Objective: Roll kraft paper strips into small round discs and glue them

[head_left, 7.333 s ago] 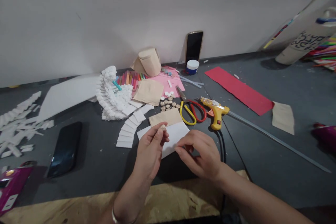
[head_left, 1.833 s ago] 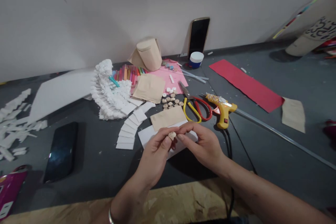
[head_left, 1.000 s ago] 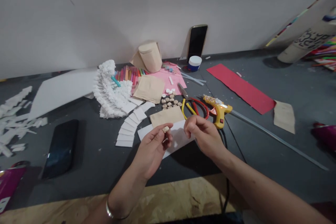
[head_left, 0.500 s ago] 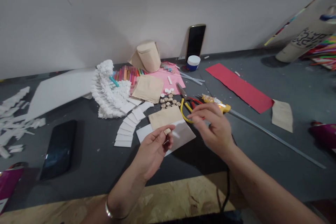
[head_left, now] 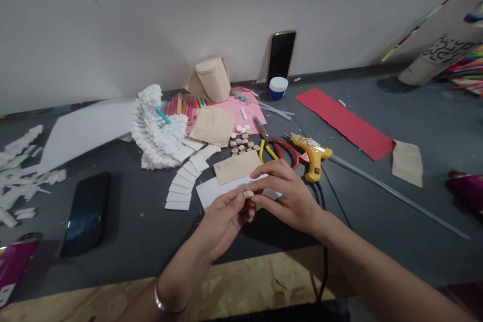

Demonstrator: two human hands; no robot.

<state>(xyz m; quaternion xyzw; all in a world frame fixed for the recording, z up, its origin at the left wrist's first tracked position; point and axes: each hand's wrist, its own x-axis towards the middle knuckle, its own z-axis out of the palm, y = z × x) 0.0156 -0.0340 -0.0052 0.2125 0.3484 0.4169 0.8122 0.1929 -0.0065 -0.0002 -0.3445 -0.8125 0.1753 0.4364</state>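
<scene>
1. the right hand (head_left: 289,196), half a second ago poised apart in front of the scissors (head_left: 267,137), is now in close at the small beige piece (head_left: 248,194).
2. the left hand (head_left: 221,221) has edged slightly rightward with the piece.
3. the yellow glue gun (head_left: 313,158), mostly hidden moments earlier, is back in plain sight.
4. more of the white sheet (head_left: 214,192) is covered.

The left hand (head_left: 222,221) pinches a small beige piece (head_left: 248,194), and the right hand (head_left: 285,196) has its fingertips at the piece's right side. Just beyond lie a white sheet (head_left: 209,192), a beige strip (head_left: 237,167) and a cluster of beige lumps (head_left: 245,143). Scissors (head_left: 268,138) and a yellow glue gun (head_left: 314,157) lie to the right; of 2 phones (head_left: 281,58), 1 leans on the far wall (head_left: 151,15).
</scene>
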